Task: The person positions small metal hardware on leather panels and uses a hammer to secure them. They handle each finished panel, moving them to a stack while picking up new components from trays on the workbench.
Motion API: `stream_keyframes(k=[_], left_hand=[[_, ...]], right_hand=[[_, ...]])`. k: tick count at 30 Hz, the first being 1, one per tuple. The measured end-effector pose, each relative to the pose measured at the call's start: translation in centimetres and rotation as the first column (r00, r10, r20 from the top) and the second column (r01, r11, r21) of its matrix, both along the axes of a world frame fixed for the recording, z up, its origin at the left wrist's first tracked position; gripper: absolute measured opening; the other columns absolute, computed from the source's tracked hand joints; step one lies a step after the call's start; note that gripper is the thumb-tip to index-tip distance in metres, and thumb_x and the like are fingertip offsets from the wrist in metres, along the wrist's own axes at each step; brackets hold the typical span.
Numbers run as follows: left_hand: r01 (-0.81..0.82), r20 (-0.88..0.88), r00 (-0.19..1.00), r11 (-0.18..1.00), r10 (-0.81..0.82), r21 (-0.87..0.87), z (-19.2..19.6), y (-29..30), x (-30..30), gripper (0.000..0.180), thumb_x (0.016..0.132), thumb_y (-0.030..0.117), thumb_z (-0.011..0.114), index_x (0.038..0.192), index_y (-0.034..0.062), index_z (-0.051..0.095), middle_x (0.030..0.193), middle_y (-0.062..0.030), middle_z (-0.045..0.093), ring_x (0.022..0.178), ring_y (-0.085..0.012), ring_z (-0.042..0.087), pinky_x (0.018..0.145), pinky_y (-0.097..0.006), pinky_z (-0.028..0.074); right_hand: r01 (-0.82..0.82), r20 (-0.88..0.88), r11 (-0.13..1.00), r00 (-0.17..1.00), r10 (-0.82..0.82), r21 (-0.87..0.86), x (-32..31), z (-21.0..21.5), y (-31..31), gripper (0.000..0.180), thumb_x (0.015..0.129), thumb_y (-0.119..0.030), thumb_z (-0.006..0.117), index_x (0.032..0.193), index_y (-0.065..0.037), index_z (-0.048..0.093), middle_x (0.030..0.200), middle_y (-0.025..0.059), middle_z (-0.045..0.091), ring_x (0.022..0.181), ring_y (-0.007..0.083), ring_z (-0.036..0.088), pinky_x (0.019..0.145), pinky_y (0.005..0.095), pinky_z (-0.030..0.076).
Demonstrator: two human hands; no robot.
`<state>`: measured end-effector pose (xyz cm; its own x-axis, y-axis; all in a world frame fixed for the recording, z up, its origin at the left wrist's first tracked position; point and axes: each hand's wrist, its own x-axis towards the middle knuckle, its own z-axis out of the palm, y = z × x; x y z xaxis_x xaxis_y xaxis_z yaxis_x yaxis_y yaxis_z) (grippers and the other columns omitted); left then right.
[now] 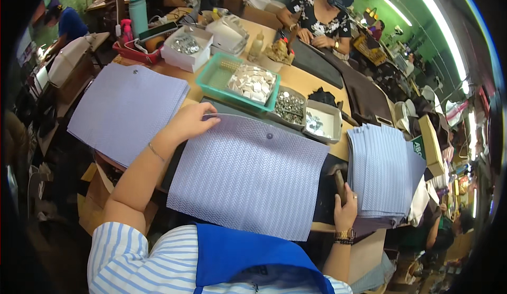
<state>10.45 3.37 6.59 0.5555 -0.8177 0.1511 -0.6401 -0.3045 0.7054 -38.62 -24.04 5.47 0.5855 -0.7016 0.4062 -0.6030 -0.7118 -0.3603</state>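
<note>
In front of me lies a lavender sheet [245, 178] with a woven herringbone texture and a small round metal snap [270, 135] near its far edge. My left hand [196, 121] pinches the sheet's far left corner between thumb and fingers. My right hand [346, 209] is closed round the wooden handle of a hammer [338, 175], whose head points away from me beside the sheet's right edge. Under the sheet is a dark work mat [326, 204], mostly covered. A pile of similar sheets [129, 109] with a snap showing lies at the left. Another thick stack [377, 170] sits at the right.
Beyond the sheet stand a green basket [211, 87] of pale square pieces, a box of metal snap parts [289, 105] and a white box [323, 121] with a few pieces. A co-worker [322, 25] sits across the table. A teal bottle [138, 15] stands far left.
</note>
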Motion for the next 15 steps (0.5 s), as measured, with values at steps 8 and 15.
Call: stream_keyframes(k=[8,15], left_hand=[[-0.131,-0.224,0.966,0.991,0.127,-0.001,-1.9,5.7,-4.6,0.032,0.096,0.025,0.075,0.112,-0.0030,0.071,0.100,-0.0107,0.076,0.091,-0.0198,0.070,0.083,-0.037,0.055],[-0.252,-0.157,0.954,0.967,0.256,0.042,6.8,8.6,-1.6,0.036,0.099,0.025,0.069,0.121,-0.0037,0.069,0.105,-0.0147,0.076,0.098,-0.0230,0.069,0.088,-0.041,0.054]], right_hand=[[-0.352,0.144,0.930,0.931,0.336,0.104,7.3,0.4,5.1,0.038,0.090,-0.005,0.076,0.127,0.001,0.069,0.116,0.0215,0.068,0.104,0.0382,0.066,0.091,0.0448,0.052],[-0.467,0.132,0.879,0.881,0.454,0.095,9.9,-0.5,9.2,0.038,0.088,-0.008,0.079,0.125,-0.004,0.072,0.113,0.0162,0.070,0.105,0.0335,0.066,0.091,0.0430,0.050]])
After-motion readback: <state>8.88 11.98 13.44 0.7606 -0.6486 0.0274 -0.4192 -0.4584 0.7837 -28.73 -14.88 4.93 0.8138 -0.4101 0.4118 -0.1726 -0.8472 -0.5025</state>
